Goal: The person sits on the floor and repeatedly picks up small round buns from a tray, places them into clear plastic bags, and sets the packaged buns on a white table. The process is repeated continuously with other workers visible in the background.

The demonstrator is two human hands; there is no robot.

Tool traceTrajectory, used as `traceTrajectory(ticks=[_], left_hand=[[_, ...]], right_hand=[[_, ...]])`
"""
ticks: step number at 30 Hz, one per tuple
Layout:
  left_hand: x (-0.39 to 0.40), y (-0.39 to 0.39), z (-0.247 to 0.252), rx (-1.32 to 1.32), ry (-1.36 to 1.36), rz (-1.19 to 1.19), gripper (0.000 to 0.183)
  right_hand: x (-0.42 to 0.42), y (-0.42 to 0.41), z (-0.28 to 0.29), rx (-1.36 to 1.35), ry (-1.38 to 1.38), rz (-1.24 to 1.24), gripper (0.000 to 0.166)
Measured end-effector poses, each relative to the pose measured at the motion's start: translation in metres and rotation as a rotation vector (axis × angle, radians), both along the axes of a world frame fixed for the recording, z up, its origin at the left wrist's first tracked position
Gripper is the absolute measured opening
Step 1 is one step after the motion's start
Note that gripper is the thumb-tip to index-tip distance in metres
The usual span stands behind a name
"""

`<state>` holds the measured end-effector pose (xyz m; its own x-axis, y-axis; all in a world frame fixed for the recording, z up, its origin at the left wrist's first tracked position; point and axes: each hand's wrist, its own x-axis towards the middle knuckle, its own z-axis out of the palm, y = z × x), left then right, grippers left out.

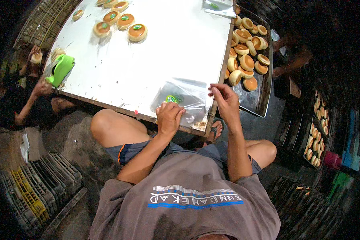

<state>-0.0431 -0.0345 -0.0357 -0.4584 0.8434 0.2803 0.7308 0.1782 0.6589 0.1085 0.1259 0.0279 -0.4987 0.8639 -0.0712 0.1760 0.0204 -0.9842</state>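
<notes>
A stack of clear plastic bags (pixel 192 96) with a round green label (pixel 172 99) lies at the near right corner of the white tabletop (pixel 108 69). My left hand (pixel 168 117) rests on the near left part of the bags, its fingers bent and gripping the film by the label. Beside the right edge of the bags, over the table's edge, is my right hand (pixel 227 100). Its thumb and fingertips are close together; whether film lies between them is hard to see. Several wrapped round buns (pixel 137 32) with green labels sit farther up the table.
A dark baking tray (pixel 253 97) of unwrapped buns (pixel 247 62) adjoins the table's right side. Another person's hands (pixel 42 87) are at the left, by a green tape dispenser (pixel 63 70). Another person's arm (pixel 297 60) is beyond the tray. Stacked crates (pixel 42 183) stand lower left.
</notes>
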Motion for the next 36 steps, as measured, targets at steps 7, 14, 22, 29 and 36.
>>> traceTrajectory(ticks=[7, 14, 22, 29, 36], left_hand=[[-0.001, 0.003, 0.017, 0.023, 0.133, -0.006, 0.013], [-0.005, 0.006, 0.052, 0.179, 0.422, -0.110, 0.031], [0.035, 0.000, 0.044, 0.343, -1.760, 0.033, 0.086], [0.041, 0.021, 0.023, -0.039, -1.642, 0.206, 0.025], [0.030, 0.021, 0.021, 0.006, -1.524, 0.364, 0.033]], right_hand=[[0.020, -0.035, -0.005, -0.032, -0.492, 0.105, 0.044], [-0.002, -0.050, -0.011, -0.447, 0.268, -0.057, 0.059], [0.006, -0.049, -0.021, -0.696, 0.540, -0.163, 0.038], [0.026, -0.038, -0.037, -0.073, -0.146, -0.067, 0.025], [0.036, -0.017, -0.037, -0.076, -0.025, -0.254, 0.028]])
